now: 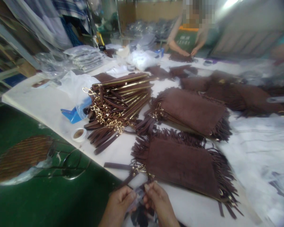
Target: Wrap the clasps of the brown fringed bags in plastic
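At the near edge of the table, my left hand (pixel 119 201) is closed, its thumb and fingers pinching a small piece of clear plastic (pixel 138 196). My right hand (pixel 159 200) is closed at the other side of that plastic, fingertips together. Dark items below the hands are blurred. Just beyond lies a brown fringed pouch (pixel 180 160), flat, with gold clasps and a strap (pixel 118 165) at its left corner. Behind it rests a stack of similar fringed pouches (pixel 191 108). To the left, several brown zippered pouches (pixel 130 91) are piled with wrist straps and gold hooks hanging out.
A tape roll (pixel 79 135) and a blue piece (pixel 73 115) lie near the table's left edge. White plastic sheeting (pixel 262 151) covers the right side. A round woven-top stool (pixel 23 157) stands at left. Across the table, a person (pixel 186 41) handles brown material.
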A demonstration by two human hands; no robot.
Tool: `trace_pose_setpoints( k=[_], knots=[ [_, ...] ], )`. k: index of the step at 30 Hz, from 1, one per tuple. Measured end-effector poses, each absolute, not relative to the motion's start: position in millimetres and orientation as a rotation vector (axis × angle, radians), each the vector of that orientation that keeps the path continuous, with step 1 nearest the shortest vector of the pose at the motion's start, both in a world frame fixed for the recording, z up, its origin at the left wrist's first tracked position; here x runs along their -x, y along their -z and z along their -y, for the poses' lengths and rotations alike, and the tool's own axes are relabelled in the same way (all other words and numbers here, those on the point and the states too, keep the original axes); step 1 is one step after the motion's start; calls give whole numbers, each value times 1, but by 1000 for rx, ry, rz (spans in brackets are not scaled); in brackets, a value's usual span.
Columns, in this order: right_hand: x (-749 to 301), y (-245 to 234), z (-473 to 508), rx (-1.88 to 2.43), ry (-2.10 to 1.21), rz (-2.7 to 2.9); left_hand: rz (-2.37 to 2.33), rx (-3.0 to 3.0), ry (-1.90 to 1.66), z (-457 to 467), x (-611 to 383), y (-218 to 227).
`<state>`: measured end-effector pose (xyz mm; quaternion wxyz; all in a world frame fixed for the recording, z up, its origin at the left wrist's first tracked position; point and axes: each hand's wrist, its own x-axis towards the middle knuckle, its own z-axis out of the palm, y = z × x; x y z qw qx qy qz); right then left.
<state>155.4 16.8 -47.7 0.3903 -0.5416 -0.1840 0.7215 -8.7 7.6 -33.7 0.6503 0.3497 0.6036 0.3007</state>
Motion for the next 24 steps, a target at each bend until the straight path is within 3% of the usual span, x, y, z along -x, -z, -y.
trace_pose_setpoints(
  k=[6, 19, 24],
  knots=[
    [-156, 44, -18, 1346, -1829, 459, -1382, -939, -683, -8, 8, 19],
    [-164, 40, -18, 1426, -1841, 690, -1302, -664, -684, -23, -13, 20],
    [-173, 37, -9, 1535, -1698, 858, -1360, -686, -642, -34, -21, 9]
  ],
)
